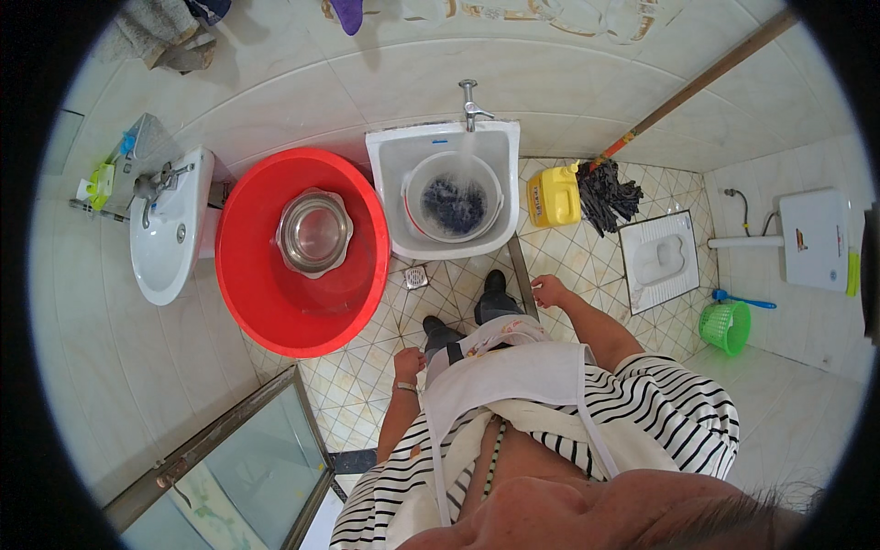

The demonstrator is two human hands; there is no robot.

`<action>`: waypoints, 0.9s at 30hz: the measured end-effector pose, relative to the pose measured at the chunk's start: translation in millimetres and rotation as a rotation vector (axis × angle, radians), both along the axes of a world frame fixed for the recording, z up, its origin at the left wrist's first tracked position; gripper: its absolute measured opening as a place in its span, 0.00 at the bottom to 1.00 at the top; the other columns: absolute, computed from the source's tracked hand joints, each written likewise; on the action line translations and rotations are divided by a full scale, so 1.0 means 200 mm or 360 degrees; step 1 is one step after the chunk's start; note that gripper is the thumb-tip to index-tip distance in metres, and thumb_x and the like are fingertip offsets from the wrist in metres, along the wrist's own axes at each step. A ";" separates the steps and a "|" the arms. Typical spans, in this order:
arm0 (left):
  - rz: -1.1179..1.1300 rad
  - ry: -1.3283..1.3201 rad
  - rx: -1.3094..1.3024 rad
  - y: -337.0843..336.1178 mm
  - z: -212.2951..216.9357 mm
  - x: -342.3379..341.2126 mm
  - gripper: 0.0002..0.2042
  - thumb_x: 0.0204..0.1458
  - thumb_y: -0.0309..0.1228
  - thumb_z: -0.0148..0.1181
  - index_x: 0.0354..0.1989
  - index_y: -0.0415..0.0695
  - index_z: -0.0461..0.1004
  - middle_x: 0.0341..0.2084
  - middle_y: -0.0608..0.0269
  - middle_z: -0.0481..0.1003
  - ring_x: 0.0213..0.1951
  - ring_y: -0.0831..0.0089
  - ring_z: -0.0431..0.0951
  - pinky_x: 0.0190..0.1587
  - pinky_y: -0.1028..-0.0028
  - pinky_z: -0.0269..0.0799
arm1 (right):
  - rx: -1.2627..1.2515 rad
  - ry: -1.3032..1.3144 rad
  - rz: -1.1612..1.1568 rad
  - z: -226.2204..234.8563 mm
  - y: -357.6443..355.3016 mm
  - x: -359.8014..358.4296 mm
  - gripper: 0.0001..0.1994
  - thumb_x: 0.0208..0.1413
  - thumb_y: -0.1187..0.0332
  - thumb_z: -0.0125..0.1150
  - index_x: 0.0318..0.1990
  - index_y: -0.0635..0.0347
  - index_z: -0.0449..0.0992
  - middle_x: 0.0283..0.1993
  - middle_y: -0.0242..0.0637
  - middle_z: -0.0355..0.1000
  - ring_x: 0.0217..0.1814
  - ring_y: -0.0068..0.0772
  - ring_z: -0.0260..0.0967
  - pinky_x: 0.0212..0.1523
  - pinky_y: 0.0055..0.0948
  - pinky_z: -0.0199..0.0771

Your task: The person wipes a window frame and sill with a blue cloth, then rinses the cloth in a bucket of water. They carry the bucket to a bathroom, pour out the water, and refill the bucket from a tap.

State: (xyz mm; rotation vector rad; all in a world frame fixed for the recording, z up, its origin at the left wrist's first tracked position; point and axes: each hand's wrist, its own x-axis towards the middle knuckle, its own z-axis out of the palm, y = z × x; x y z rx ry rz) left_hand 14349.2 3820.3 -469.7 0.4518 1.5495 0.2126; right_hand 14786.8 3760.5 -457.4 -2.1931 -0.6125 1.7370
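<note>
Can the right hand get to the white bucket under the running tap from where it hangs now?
Probably yes. The right hand hangs empty beside the mop sink, with only bare floor tiles between it and the white bucket; nothing blocks the way.

Bucket (454,203) in sink (443,147), basin (302,252) to its left.

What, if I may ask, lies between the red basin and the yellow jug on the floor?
In the head view, the white mop sink stands between the red basin and the yellow jug; a bucket with dark cloth sits inside it under the running tap.
</note>
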 end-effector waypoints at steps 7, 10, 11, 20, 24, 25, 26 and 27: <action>-0.0096 0.0014 0.0013 0.02 -0.02 0.00 0.06 0.50 0.30 0.55 0.32 0.41 0.72 0.25 0.61 0.75 0.26 0.72 0.76 0.25 0.75 0.72 | 0.0059 -0.0055 0.0142 -0.05 0.02 0.01 0.15 0.49 0.76 0.54 0.47 0.65 0.71 0.22 0.41 0.72 0.19 0.30 0.69 0.17 0.30 0.70; -0.0075 0.0000 -0.0005 0.03 -0.02 0.00 0.06 0.50 0.30 0.56 0.33 0.41 0.72 0.25 0.61 0.75 0.26 0.72 0.77 0.26 0.75 0.73 | 0.0046 -0.0047 0.0119 -0.07 0.02 0.01 0.15 0.49 0.75 0.54 0.47 0.65 0.72 0.22 0.41 0.72 0.19 0.30 0.70 0.17 0.30 0.71; -0.0038 -0.0005 -0.0016 0.03 -0.02 -0.01 0.06 0.50 0.30 0.55 0.33 0.40 0.73 0.25 0.60 0.75 0.25 0.72 0.76 0.24 0.75 0.72 | 0.0039 -0.0033 0.0105 -0.07 0.03 0.01 0.15 0.48 0.75 0.54 0.46 0.65 0.72 0.22 0.41 0.72 0.19 0.30 0.70 0.17 0.30 0.71; -0.0042 0.0047 0.0002 0.03 -0.05 0.03 0.07 0.51 0.29 0.55 0.34 0.38 0.74 0.24 0.59 0.76 0.21 0.74 0.75 0.21 0.77 0.70 | 0.0009 0.0065 -0.0028 -0.11 0.04 0.04 0.14 0.48 0.76 0.55 0.45 0.65 0.72 0.21 0.40 0.72 0.18 0.29 0.69 0.17 0.29 0.69; -0.0007 0.0020 -0.0008 0.03 -0.07 0.05 0.06 0.51 0.27 0.55 0.33 0.37 0.74 0.23 0.59 0.76 0.20 0.74 0.74 0.19 0.77 0.69 | 0.0555 0.0011 0.0371 -0.35 -0.05 0.11 0.13 0.47 0.76 0.56 0.42 0.63 0.73 0.21 0.39 0.71 0.18 0.28 0.69 0.17 0.29 0.68; 0.0010 0.0016 -0.0016 0.02 -0.08 0.05 0.06 0.51 0.27 0.55 0.33 0.37 0.74 0.22 0.59 0.75 0.20 0.74 0.74 0.19 0.77 0.69 | 0.0577 -0.0005 0.0412 -0.37 -0.05 0.12 0.12 0.47 0.76 0.56 0.42 0.63 0.73 0.21 0.39 0.71 0.18 0.28 0.68 0.17 0.29 0.68; -0.0036 -0.0013 -0.0010 0.03 -0.13 0.04 0.07 0.51 0.28 0.55 0.34 0.38 0.73 0.24 0.59 0.75 0.21 0.74 0.75 0.21 0.77 0.70 | 0.0370 -0.0005 0.0270 -0.30 0.03 0.07 0.12 0.47 0.76 0.56 0.41 0.62 0.74 0.21 0.38 0.71 0.18 0.28 0.68 0.16 0.29 0.68; -0.0088 -0.0050 -0.0004 0.05 -0.16 0.03 0.08 0.50 0.28 0.55 0.36 0.39 0.73 0.25 0.60 0.75 0.23 0.73 0.76 0.22 0.76 0.71 | 0.0160 -0.0013 0.0123 -0.24 0.07 0.05 0.11 0.47 0.76 0.56 0.40 0.62 0.74 0.21 0.38 0.71 0.17 0.27 0.67 0.16 0.29 0.67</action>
